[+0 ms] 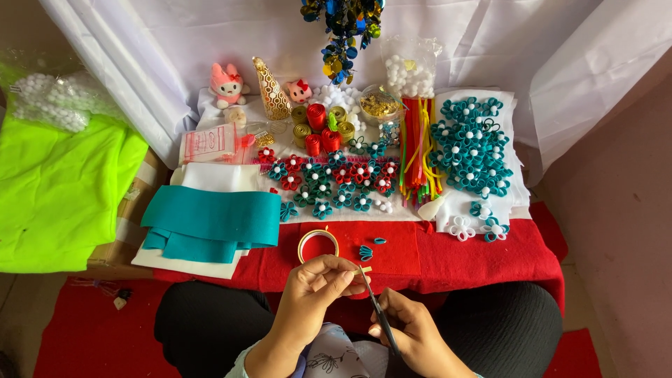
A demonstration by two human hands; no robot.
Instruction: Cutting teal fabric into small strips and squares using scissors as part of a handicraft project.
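Note:
My left hand (318, 283) pinches a small pale strip (365, 269) just in front of the red cloth's near edge. My right hand (409, 329) grips a pair of scissors (378, 308), whose blades point up toward that strip. A roll of gold tape (318, 245) lies on the red cloth (448, 255) just beyond my left hand. Two small teal loop pieces (366, 252) rest next to the roll.
Teal felt sheets (210, 220) lie folded at the left, on white sheets. Red and teal felt flowers (336, 178) fill the middle, a teal flower pile (472, 147) the right, coloured strips (418, 147) between. Bright green fabric (56, 189) lies far left. Plush toys and pompoms stand behind.

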